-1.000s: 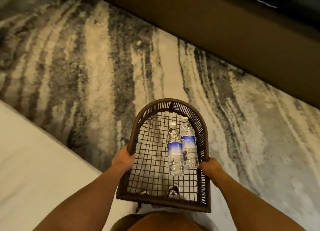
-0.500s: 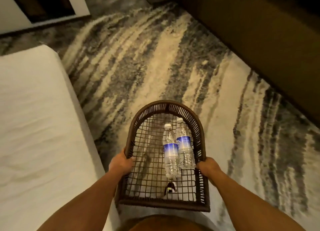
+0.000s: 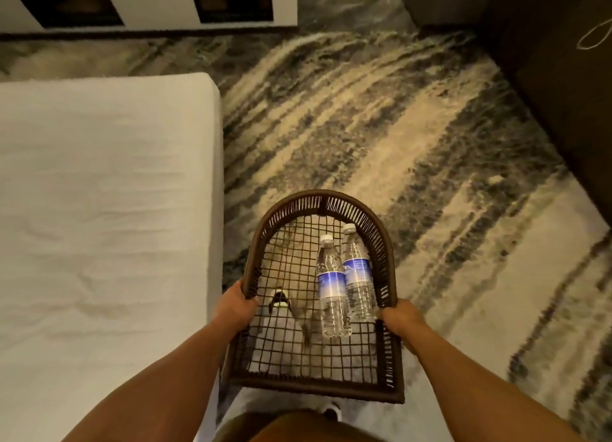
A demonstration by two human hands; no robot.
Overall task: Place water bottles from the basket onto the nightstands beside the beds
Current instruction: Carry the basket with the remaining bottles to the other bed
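I carry a dark brown wicker basket (image 3: 291, 206) with an open mesh floor in front of me, above the carpet. My left hand (image 3: 235, 304) grips its left rim and my right hand (image 3: 397, 315) grips its right rim. Two clear water bottles with blue labels lie side by side on the mesh at the right: the left bottle (image 3: 331, 286) and the right bottle (image 3: 357, 272), caps pointing away from me. No nightstand is in view.
A bed with a white sheet (image 3: 99, 226) fills the left side, its corner close to the basket. A grey and beige streaked carpet (image 3: 381, 137) runs ahead. Dark brown furniture (image 3: 556, 77) lines the right. White panelling with dark openings (image 3: 159, 7) stands at the far wall.
The view has swung left along the carpet: the bed has come fully into view on the left and the far wall has appeared. Both hands keep their hold on the basket.
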